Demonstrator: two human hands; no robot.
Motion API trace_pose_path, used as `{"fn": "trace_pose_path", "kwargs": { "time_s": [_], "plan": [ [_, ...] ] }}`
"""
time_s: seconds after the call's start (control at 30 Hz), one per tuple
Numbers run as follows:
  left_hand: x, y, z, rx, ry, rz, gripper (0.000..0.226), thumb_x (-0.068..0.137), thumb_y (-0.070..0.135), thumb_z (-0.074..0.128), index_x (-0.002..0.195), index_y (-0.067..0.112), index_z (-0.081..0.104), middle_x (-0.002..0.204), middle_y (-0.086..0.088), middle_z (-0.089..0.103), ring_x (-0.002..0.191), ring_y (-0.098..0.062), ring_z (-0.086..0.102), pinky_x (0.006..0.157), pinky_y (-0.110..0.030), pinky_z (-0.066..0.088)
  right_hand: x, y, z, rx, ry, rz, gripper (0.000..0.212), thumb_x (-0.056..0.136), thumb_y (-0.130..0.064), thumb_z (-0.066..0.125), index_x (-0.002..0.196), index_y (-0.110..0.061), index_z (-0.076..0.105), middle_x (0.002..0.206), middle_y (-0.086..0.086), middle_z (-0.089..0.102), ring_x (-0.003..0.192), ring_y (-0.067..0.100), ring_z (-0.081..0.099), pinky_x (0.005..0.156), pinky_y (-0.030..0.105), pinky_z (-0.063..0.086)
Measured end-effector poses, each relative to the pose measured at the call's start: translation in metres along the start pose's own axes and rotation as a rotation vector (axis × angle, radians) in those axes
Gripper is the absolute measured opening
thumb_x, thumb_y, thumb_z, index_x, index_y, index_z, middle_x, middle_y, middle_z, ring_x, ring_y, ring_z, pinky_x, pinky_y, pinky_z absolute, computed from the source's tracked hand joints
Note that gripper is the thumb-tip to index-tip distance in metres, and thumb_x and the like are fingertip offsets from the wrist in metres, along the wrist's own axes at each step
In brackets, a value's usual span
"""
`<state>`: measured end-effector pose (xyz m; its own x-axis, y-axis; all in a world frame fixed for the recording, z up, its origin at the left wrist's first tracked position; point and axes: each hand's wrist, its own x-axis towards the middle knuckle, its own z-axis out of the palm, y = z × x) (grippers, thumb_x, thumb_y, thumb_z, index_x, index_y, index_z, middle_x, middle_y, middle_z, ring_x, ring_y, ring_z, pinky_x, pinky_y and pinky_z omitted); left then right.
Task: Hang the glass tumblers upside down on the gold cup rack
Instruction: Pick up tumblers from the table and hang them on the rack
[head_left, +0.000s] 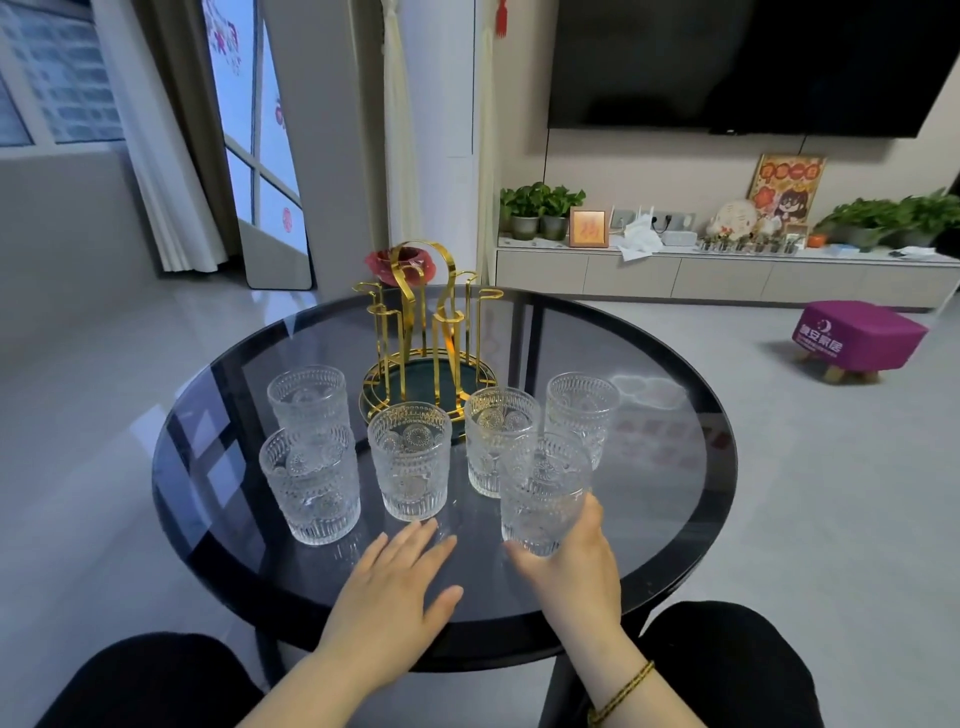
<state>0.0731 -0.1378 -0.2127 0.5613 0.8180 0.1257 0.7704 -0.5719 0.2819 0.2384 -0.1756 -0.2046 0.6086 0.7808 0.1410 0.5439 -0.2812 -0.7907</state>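
Right hand fingers grasping tumbler, left hand fingers released, flat

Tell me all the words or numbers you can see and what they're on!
Purple stool: white Chinese characters under a small logo, too blurred to read for sure.
Small orange frame: one character, too blurred.
Colourful poster: a banner of characters, too small.
Window: red decorations, unreadable.
Glass tumblers and gold cup rack: no text.
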Motion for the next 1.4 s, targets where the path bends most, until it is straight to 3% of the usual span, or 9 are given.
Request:
{"fn": "trace_pose_path", "kwargs": {
  "time_s": [0.27, 0.33, 0.43, 0.5, 0.73, 0.87, 1.0, 1.2, 1.4],
  "plan": [
    [-0.002, 0.001, -0.005, -0.076, 0.028, -0.002, 0.05, 0.089, 0.044, 0.038, 0.136, 0.032, 0.025, 0.151, 0.011, 0.016, 0.138, -0.003, 0.008, 0.113, -0.025, 0.001, 0.001, 0.004, -0.008, 0.151, -0.036, -0.039, 0.069, 0.062, -0.03, 0.074, 0.114, -0.021, 0.03, 0.103, -0.005, 0.054, 0.088, 0.023, 0.059, 0.065, 0.029, 0.044],
    [-0.007, 0.003, -0.011, -0.138, 0.059, 0.011, 0.046, 0.088, 0.04, 0.045, 0.132, 0.031, 0.034, 0.147, 0.012, 0.024, 0.136, -0.002, 0.017, 0.112, -0.022, 0.009, 0.0, 0.005, -0.012, 0.285, -0.039, -0.061, 0.065, 0.061, -0.021, 0.077, 0.109, -0.023, 0.034, 0.097, -0.013, 0.051, 0.086, 0.011, 0.057, 0.063, 0.015, 0.044],
    [-0.011, 0.007, -0.029, -0.147, 0.251, 0.114, 0.033, 0.074, 0.025, 0.07, 0.106, 0.026, 0.062, 0.118, 0.008, 0.062, 0.114, -0.007, 0.051, 0.091, -0.02, 0.042, 0.001, 0.008, -0.02, 0.408, -0.033, -0.111, 0.064, 0.061, -0.01, 0.077, 0.104, -0.028, 0.035, 0.098, -0.021, 0.045, 0.089, -0.009, 0.051, 0.066, 0.0, 0.04],
    [-0.007, 0.008, -0.05, -0.205, 0.386, 0.162, 0.02, 0.071, 0.023, 0.068, 0.092, 0.022, 0.069, 0.098, 0.007, 0.071, 0.097, -0.003, 0.055, 0.082, -0.017, 0.042, 0.002, 0.008, -0.026, 0.445, -0.037, -0.129, 0.064, 0.062, -0.009, 0.077, 0.105, -0.031, 0.035, 0.1, -0.021, 0.046, 0.091, -0.014, 0.049, 0.067, 0.004, 0.041],
    [0.047, -0.011, -0.131, -0.214, 0.525, 0.118, 0.028, 0.087, 0.009, 0.051, 0.113, 0.015, 0.058, 0.12, -0.004, 0.06, 0.109, -0.009, 0.045, 0.093, -0.028, 0.032, 0.032, -0.027, -0.061, 0.381, 0.01, -0.224, 0.062, 0.062, -0.011, 0.076, 0.109, -0.03, 0.04, 0.104, -0.011, 0.049, 0.094, 0.005, 0.049, 0.08, 0.016, 0.036],
    [0.09, -0.028, -0.159, -0.146, 0.445, 0.038, 0.032, 0.09, 0.016, 0.045, 0.122, 0.017, 0.05, 0.133, -0.004, 0.05, 0.124, -0.019, 0.042, 0.102, -0.038, 0.033, 0.062, -0.058, -0.085, 0.349, -0.027, -0.305, 0.061, 0.064, -0.013, 0.076, 0.112, -0.028, 0.041, 0.099, -0.015, 0.05, 0.087, -0.013, 0.052, 0.071, 0.0, 0.038],
    [0.129, -0.044, -0.162, -0.013, 0.292, -0.003, 0.044, 0.091, 0.019, 0.044, 0.134, 0.019, 0.033, 0.147, -0.002, 0.033, 0.133, -0.021, 0.03, 0.109, -0.04, 0.027, 0.096, -0.095, -0.097, 0.175, -0.11, -0.369, 0.067, 0.062, -0.017, 0.076, 0.119, -0.021, 0.041, 0.116, -0.002, 0.047, 0.105, 0.017, 0.049, 0.09, 0.026, 0.038],
    [0.15, -0.066, -0.152, 0.067, 0.084, 0.016, 0.059, 0.091, 0.015, 0.041, 0.14, 0.021, 0.011, 0.153, 0.0, 0.012, 0.139, -0.018, 0.016, 0.114, -0.036, 0.011, 0.137, -0.155, -0.098, -0.136, -0.209, -0.563, 0.074, 0.061, -0.026, 0.075, 0.124, -0.018, 0.037, 0.11, -0.008, 0.042, 0.101, 0.009, 0.042, 0.085, 0.023, 0.034],
    [0.153, -0.07, -0.146, -0.004, 0.154, 0.036, 0.063, 0.086, 0.003, 0.04, 0.14, 0.022, 0.013, 0.152, 0.002, 0.016, 0.138, -0.015, 0.017, 0.114, -0.034, 0.008, 0.163, -0.19, -0.073, -0.311, -0.361, -0.62, 0.075, 0.064, -0.027, 0.073, 0.128, -0.019, 0.035, 0.131, 0.004, 0.046, 0.105, 0.012, 0.043, 0.085, 0.024, 0.037]
  ]
}}
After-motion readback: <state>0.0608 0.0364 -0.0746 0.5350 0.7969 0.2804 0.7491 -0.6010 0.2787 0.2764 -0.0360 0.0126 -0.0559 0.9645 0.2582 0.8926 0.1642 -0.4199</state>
